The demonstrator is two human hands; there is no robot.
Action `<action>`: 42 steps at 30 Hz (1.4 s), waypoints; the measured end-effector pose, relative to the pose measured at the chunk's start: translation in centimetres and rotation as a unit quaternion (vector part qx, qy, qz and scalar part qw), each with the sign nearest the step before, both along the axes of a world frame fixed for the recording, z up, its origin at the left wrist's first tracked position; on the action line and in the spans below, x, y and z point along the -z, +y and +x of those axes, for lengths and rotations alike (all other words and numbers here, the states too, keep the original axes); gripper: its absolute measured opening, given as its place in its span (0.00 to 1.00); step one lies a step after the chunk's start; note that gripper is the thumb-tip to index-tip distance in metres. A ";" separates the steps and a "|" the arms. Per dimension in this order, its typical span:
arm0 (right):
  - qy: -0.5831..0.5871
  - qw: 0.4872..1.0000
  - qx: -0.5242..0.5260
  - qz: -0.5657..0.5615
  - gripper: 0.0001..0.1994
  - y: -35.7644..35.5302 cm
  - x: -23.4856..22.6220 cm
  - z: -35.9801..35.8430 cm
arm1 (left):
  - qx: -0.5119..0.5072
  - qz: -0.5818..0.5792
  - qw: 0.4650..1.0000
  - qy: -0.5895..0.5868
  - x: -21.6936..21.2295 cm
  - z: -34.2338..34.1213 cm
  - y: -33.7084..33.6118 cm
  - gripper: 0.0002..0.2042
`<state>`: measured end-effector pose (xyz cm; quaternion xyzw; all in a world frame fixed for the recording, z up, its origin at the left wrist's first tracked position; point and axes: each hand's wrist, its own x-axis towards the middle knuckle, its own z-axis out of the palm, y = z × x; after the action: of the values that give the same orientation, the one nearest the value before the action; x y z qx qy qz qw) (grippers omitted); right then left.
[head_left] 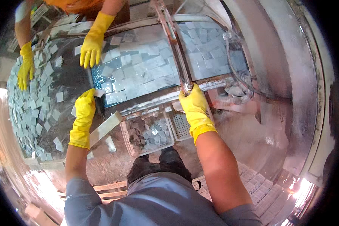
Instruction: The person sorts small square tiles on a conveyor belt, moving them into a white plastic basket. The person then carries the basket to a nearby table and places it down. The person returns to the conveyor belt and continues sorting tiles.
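Observation:
Both my hands wear yellow rubber gloves. My left hand (85,104) is closed at the near left edge of a wet belt bed, pinching a small pale stone tile (99,93). My right hand (194,105) wraps round the near end of a long metal bar (180,56), beside a round metal fitting (188,87). Its fingertips are partly hidden. The bar crosses above the bed. Under it, pale square tiles (139,74) lie in uneven rows, some overlapping, with water shining at the bed's left end.
Across the bed, another person's yellow-gloved hands (92,48) reach in. Many loose tiles (37,101) cover the dark table at left. Below the bed's near rail (154,98) stand a plastic basket of tile pieces (154,132) and a perforated crate (180,126). A hose (233,67) curves at right.

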<state>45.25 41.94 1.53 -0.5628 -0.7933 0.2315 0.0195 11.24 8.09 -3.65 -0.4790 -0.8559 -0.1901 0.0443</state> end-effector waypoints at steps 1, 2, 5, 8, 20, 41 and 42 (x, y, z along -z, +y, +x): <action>-0.008 1.000 0.003 0.003 0.29 0.1 -0.4 -0.4 | 0.006 0.020 1.000 0.003 0.4 0.0 0.3 0.18; -0.017 1.000 0.006 0.001 0.29 -0.2 -1.1 -0.5 | 0.013 0.034 0.999 0.003 0.5 0.7 0.4 0.20; -0.022 1.000 0.006 0.017 0.28 0.0 -0.7 -0.2 | 0.036 0.005 0.999 -0.010 -0.6 2.3 1.3 0.26; -0.011 0.999 -0.001 0.035 0.27 -0.7 -1.8 -0.5 | 0.016 -0.059 0.998 0.014 -3.4 4.0 2.8 0.26; -0.006 1.000 0.004 0.012 0.26 -0.6 -2.0 -0.6 | 0.029 0.016 0.994 -0.105 -1.3 2.5 3.3 0.09; -0.031 0.999 0.003 -0.026 0.28 -0.2 -2.7 -0.7 | -0.094 -0.125 0.965 -0.211 -5.5 9.4 7.0 0.13; -0.031 0.999 0.006 -0.027 0.28 -0.1 -3.0 -0.5 | -0.088 -0.164 0.961 -0.206 -4.4 9.1 7.6 0.15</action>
<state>44.74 41.84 4.49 -0.5744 -0.7838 0.2353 -0.0191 20.37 15.64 0.74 -0.3533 -0.9045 -0.1372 -0.1954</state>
